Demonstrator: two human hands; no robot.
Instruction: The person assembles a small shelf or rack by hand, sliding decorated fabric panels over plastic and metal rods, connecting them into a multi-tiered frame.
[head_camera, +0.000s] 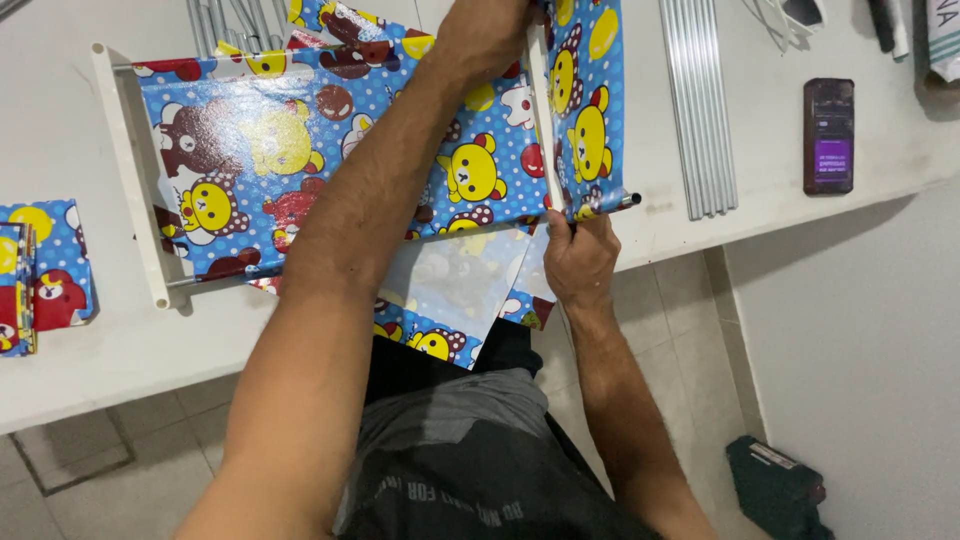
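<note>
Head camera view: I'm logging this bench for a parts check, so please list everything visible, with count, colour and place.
Patterned fabric sheet: one, blue with cartoon bears, spread across the table middle, hanging over the front edge.
White plastic bar: one, along the sheet's left edge.
White strip: one, upright on the sheet's right part.
Metal rods: a bundle, silver, right of the sheet; count unclear.
Phone: one, dark, screen lit, far right.
Folded patterned piece: one, same print, left edge.
Table: one, white.
Green object: one, on the floor, lower right.
Left hand: on the strip's top.
Right hand: gripping the sheet's edge at the strip's lower end.
</note>
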